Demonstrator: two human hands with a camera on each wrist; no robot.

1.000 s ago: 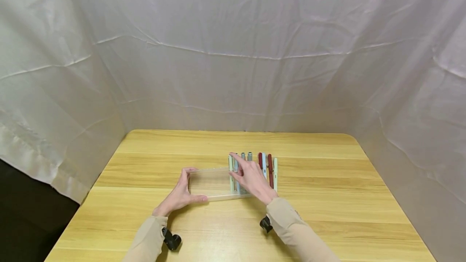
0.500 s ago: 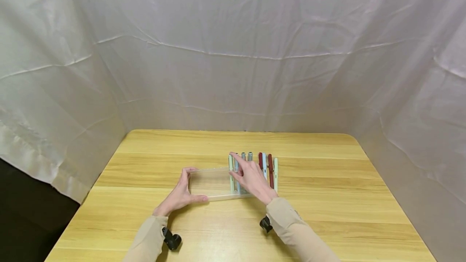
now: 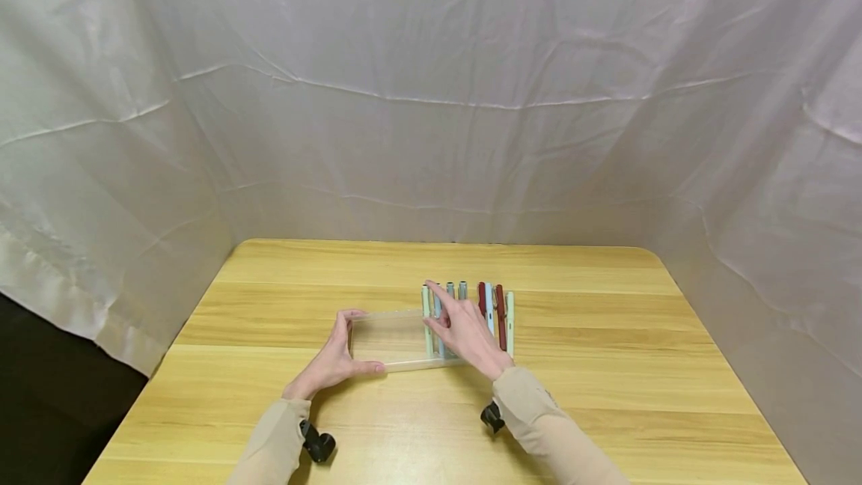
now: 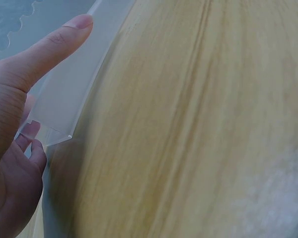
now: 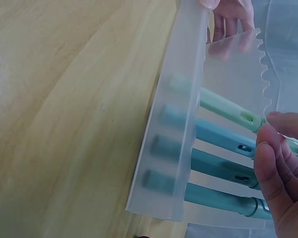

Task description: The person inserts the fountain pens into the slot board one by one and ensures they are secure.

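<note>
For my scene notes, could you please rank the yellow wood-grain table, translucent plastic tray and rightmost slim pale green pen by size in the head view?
1. Yellow wood-grain table
2. Translucent plastic tray
3. Rightmost pale green pen

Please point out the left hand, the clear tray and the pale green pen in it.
Left hand [image 3: 331,363]: head view, middle of the hand.
Clear tray [image 5: 185,54]: right wrist view, side wall.
Pale green pen [image 5: 224,105]: right wrist view, barrel.
</note>
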